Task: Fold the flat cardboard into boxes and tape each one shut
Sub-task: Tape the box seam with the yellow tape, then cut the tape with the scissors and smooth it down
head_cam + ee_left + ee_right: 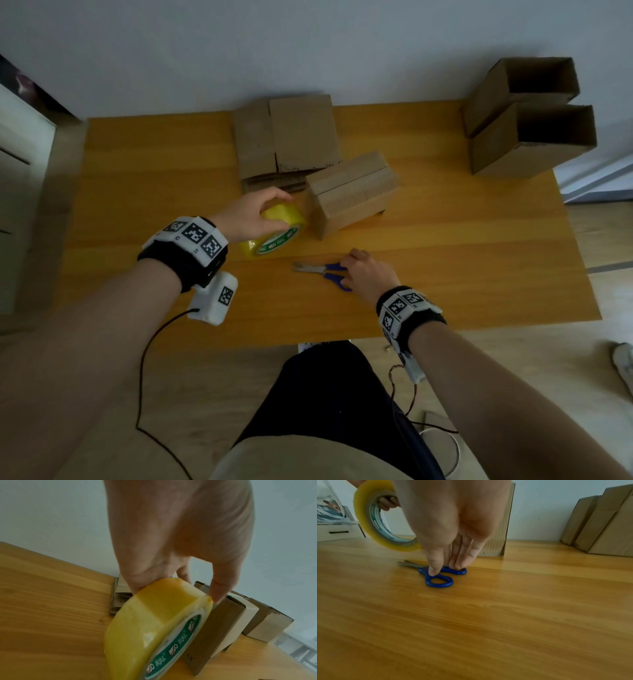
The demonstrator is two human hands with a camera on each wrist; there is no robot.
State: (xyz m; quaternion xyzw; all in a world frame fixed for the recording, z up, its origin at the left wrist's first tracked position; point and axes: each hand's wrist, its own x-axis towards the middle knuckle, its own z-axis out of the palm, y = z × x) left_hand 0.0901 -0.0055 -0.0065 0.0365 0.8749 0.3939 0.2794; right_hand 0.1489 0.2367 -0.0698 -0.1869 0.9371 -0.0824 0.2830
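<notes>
My left hand (253,216) grips a yellow tape roll (277,233) from above, tilted on edge just off the wooden table (137,171). The left wrist view shows my thumb and fingers curled over the roll (154,622), next to a folded box (205,635). That box (356,192) stands mid-table with its top flaps closed along a seam. Blue-handled scissors (322,270) lie flat in front of it. My right hand (363,270) hangs over them. In the right wrist view its straight thumb and fingertips (433,572) touch the scissors' handles (440,581).
A stack of flat cardboard (287,140) lies at the table's back edge by the wall. Two open-topped boxes (534,137) stand at the back right corner. A white cabinet (20,171) is left of the table. Cables hang from both wrists.
</notes>
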